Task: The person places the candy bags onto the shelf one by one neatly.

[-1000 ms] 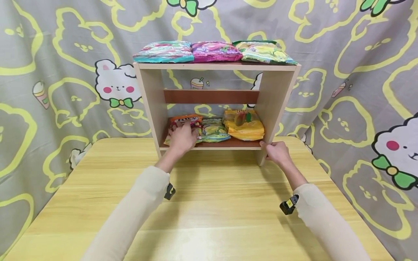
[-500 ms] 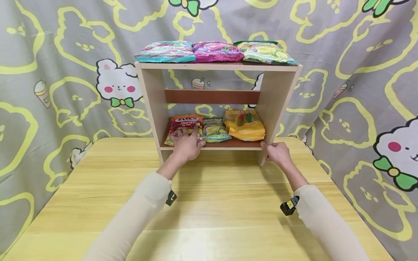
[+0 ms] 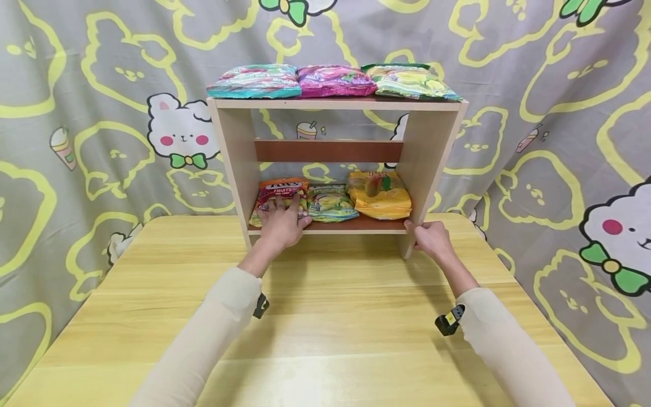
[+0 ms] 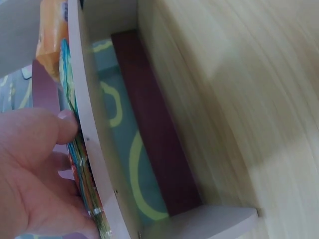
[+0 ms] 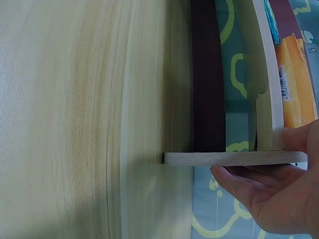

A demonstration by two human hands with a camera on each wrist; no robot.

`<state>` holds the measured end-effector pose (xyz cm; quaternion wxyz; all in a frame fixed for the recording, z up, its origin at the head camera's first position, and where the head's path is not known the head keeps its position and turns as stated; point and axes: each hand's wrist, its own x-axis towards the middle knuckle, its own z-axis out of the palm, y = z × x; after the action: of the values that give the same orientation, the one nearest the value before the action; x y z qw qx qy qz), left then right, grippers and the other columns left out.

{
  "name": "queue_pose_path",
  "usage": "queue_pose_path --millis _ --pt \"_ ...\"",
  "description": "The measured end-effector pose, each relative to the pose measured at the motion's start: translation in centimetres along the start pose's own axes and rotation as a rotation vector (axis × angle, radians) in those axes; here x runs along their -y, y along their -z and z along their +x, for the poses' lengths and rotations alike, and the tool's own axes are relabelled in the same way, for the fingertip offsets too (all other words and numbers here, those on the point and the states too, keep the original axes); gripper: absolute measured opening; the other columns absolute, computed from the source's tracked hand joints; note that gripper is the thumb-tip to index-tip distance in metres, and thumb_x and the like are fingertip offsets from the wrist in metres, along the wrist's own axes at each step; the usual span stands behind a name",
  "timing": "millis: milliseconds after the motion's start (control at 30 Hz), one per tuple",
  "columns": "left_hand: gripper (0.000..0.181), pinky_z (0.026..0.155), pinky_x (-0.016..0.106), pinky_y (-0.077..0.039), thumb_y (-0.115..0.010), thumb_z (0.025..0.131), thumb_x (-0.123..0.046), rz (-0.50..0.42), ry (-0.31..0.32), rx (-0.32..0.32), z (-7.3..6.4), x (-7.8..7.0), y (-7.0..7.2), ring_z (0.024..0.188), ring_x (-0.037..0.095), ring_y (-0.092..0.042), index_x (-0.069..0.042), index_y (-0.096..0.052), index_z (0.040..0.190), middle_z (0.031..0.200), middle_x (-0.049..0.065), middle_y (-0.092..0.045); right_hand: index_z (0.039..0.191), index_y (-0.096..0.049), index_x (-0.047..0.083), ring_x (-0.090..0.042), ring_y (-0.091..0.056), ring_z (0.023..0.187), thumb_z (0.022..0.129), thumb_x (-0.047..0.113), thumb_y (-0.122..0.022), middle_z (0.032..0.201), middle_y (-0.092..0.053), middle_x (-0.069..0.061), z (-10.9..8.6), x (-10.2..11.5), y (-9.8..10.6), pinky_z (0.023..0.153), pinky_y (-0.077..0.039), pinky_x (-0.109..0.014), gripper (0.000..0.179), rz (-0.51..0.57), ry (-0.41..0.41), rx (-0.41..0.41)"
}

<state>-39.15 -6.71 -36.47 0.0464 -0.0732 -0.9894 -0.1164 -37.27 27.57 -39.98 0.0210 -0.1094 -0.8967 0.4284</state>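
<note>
My left hand (image 3: 281, 223) rests with spread fingers on the front of a red and orange candy bag (image 3: 285, 186) at the left end of the lower shelf. In the left wrist view, its thumb (image 4: 67, 127) lies near the shelf edge, beside the bags. My right hand (image 3: 432, 236) grips the right side panel (image 5: 234, 159) of the small wooden shelf unit (image 3: 335, 105), thumb on the inner side and fingers outside. Beside the red bag lies a green and yellow candy bag (image 3: 330, 203). An orange-yellow bag (image 3: 381, 198) sits at the right end.
On the top board lie a teal bag (image 3: 256, 82), a magenta bag (image 3: 335, 82) and a yellow-green bag (image 3: 412, 82). The unit stands on a light wooden table (image 3: 325, 316). A grey patterned curtain (image 3: 122, 68) hangs behind and at both sides.
My left hand came down from the top of the red and orange candy bag to its front, then moved slightly left. The bag shifted left with it. The right hand stayed on the panel.
</note>
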Motion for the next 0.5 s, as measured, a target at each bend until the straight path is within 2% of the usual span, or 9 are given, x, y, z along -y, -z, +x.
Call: queue_pose_path --millis 367,433,500 --pt "0.071 0.116 0.078 -0.013 -0.043 0.105 -0.051 -0.026 0.001 -0.006 0.02 0.17 -0.37 0.15 0.053 -0.017 -0.017 -0.02 0.163 0.162 0.035 -0.017 0.12 -0.07 -0.005 -0.039 -0.072 0.102 0.099 0.051 -0.05 0.139 -0.058 -0.029 -0.26 0.16 0.03 0.095 -0.054 -0.046 0.063 0.015 -0.005 0.012" --pt "0.071 0.115 0.079 -0.014 -0.047 0.104 -0.051 -0.056 -0.004 -0.027 0.13 0.34 -0.5 0.15 0.053 -0.019 -0.017 -0.025 0.162 0.162 0.034 -0.019 0.122 -0.07 -0.004 -0.039 -0.072 0.103 0.1 0.051 -0.051 0.14 -0.057 -0.03 -0.24 0.16 0.01 0.091 -0.055 -0.041 0.062 0.015 -0.009 0.012" --pt "0.07 0.113 0.08 -0.016 -0.054 0.102 -0.05 -0.104 -0.007 -0.072 0.21 0.61 -0.74 0.149 0.052 -0.023 -0.015 -0.033 0.159 0.161 0.033 -0.025 0.121 -0.071 -0.004 -0.038 -0.073 0.101 0.099 0.051 -0.051 0.139 -0.058 -0.03 -0.28 0.21 -0.02 0.085 -0.054 -0.036 0.062 0.01 -0.009 0.007"
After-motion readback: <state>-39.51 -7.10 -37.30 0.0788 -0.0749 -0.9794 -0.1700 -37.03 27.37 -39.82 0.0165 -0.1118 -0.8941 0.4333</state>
